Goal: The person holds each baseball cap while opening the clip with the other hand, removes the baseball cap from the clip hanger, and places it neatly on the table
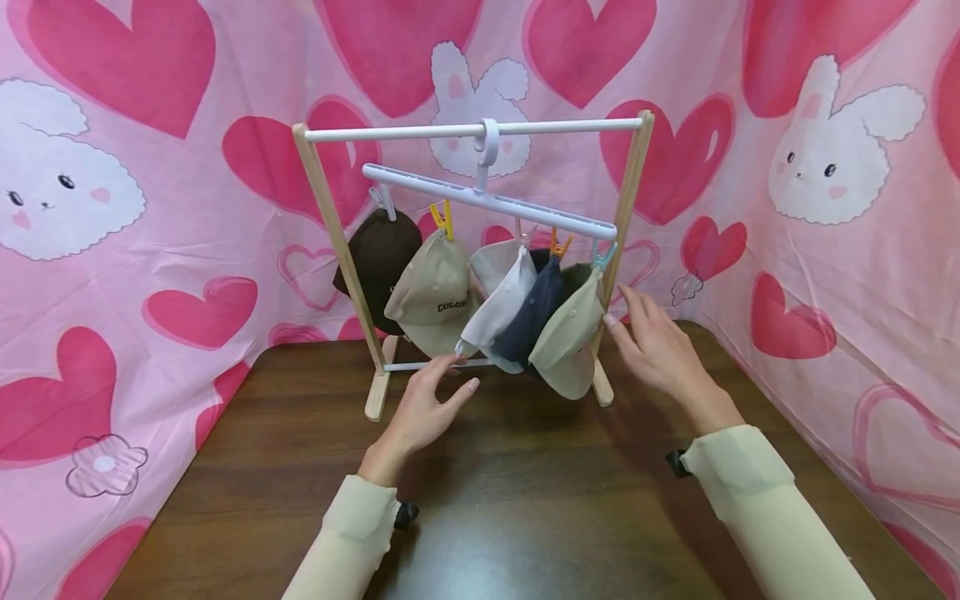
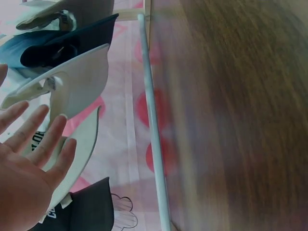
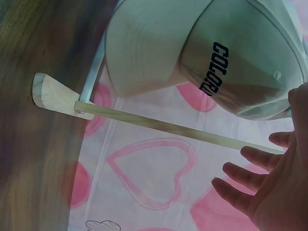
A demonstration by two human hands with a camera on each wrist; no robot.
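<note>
A white clip hanger [image 1: 487,200] hangs by its hook from the rack, its bar tilted down to the right. Clothes pegs hold several caps below it: a dark brown cap [image 1: 384,262], a beige cap with dark lettering [image 1: 427,287], a white cap [image 1: 504,304], a navy cap [image 1: 534,312] and a light khaki cap [image 1: 570,333] at the right end. My left hand [image 1: 423,408], fingers extended, is just below the white cap's lower edge; contact is unclear. My right hand [image 1: 656,346] is beside the khaki cap, fingers spread, the thumb close to it.
The rack has a white top rail [image 1: 405,132], wooden legs [image 1: 627,200] and a low white crossbar [image 2: 151,101], standing at the back of a dark wooden table [image 1: 510,492]. Pink heart-and-rabbit cloth [image 1: 697,42] surrounds the table's back and sides.
</note>
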